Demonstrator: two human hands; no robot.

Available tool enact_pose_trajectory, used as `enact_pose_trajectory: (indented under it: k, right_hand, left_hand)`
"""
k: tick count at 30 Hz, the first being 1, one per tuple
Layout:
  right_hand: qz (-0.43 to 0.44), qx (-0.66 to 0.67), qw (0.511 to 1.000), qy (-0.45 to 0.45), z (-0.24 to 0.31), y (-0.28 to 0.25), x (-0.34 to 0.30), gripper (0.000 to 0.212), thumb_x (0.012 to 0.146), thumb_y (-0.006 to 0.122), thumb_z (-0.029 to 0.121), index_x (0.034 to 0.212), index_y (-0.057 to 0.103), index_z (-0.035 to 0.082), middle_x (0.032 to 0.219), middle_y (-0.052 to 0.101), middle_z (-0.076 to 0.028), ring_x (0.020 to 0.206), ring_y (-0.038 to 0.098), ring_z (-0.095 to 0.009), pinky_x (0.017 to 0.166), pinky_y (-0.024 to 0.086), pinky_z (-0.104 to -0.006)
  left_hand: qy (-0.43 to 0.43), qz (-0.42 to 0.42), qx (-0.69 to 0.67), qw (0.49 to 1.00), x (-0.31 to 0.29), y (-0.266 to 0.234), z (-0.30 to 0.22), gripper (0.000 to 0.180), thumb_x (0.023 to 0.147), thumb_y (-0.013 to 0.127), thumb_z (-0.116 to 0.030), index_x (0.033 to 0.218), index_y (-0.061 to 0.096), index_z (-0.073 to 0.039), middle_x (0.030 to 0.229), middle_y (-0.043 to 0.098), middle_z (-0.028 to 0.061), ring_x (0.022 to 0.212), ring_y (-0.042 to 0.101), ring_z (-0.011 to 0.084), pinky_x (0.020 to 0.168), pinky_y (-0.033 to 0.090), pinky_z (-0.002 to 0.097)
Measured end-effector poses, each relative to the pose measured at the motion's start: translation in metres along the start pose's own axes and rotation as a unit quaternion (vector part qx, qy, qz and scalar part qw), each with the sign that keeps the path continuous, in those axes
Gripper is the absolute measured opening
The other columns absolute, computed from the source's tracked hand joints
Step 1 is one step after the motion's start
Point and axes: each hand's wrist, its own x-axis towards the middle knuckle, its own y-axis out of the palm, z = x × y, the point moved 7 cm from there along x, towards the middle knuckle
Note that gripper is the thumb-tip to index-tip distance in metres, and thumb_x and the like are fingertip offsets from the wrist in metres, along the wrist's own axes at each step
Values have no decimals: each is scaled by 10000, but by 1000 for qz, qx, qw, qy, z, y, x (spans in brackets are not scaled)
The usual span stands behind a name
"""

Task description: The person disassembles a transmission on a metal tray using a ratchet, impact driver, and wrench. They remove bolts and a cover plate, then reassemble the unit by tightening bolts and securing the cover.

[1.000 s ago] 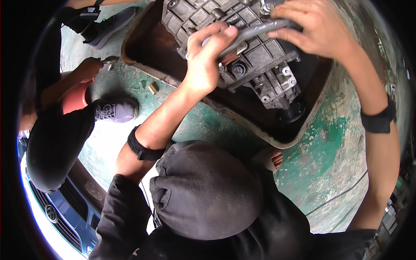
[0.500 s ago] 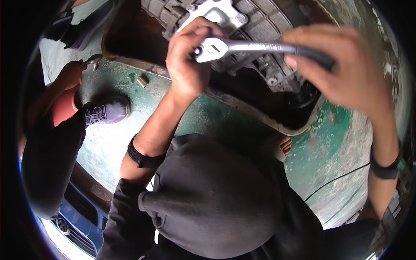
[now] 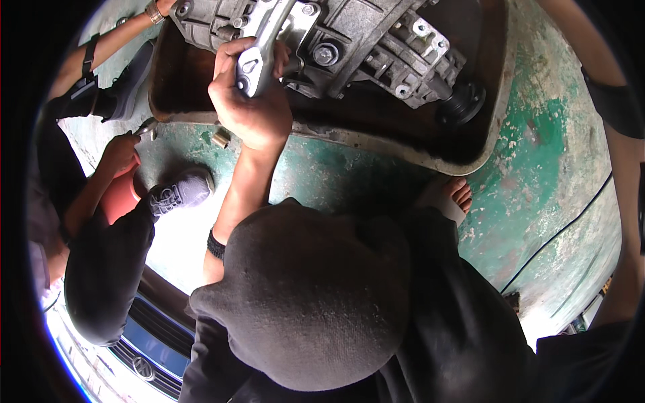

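My left hand (image 3: 255,114) is closed around the head end of a chrome ratchet wrench (image 3: 269,40), its fingers curled beneath the head. The wrench slants up past the top edge, so the end of its handle is out of view. Beneath it lies a grey metal gearbox (image 3: 363,43) with ribs, bolts and a black round flange (image 3: 463,104). My right forearm (image 3: 625,174) runs up the right rim and leaves the picture, so my right hand is not seen.
The gearbox rests in a brown metal tray (image 3: 376,131). Another person's hand (image 3: 121,151) holds a metal tool (image 3: 146,127) at left. A brass-coloured cylinder (image 3: 220,138) lies on the green floor. Nearby are a red stool (image 3: 121,195), a shoe (image 3: 181,191), bare toes (image 3: 461,193) and a black cable (image 3: 557,232).
The ratchet wrench has swung from lying sideways to pointing up and away. My right hand, on its handle before, has left the view. My left hand appears slightly further left.
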Motion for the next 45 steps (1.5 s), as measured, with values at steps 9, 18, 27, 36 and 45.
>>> enact_pose_trajectory:
  k: [9,18,27,36,45]
  right_hand:
    - [-72,42,990,-115,-12,5,13,304,744,707,258,973,726,59,831,692,-146,775,665,-304,707,518,-399]
    - [-172,-53,973,-142,-2,12,3,339,730,738,367,843,709,49,692,637,-109,645,621,-276,587,485,-382]
    - [-143,-79,967,-198,-22,22,25,740,533,837,557,929,660,-43,871,636,-143,784,619,-291,668,470,-375]
    - [-439,566,637,286,-83,35,21,265,929,642,175,1061,632,-53,896,633,-102,747,582,-161,704,479,-290]
    - [-246,873,419,52,-94,56,31,261,1017,428,130,1106,531,-93,644,373,-3,552,342,-71,546,334,-217]
  left_hand:
    - [45,-75,81,993,-11,0,11,356,924,393,-315,977,518,14,730,576,144,616,512,212,617,414,317]
    - [60,-53,104,991,-20,14,-5,336,992,409,-250,1055,515,62,712,567,121,634,560,176,643,463,290]
    - [137,-59,212,966,-14,11,-5,546,938,500,-496,961,499,50,694,607,133,532,531,125,515,432,249]
    - [206,-15,199,958,-13,14,-10,444,752,753,-259,955,582,97,828,665,167,641,645,186,599,515,272]
    - [236,-43,126,962,-11,13,-8,262,746,722,-142,877,587,41,672,604,112,496,594,253,490,464,324]
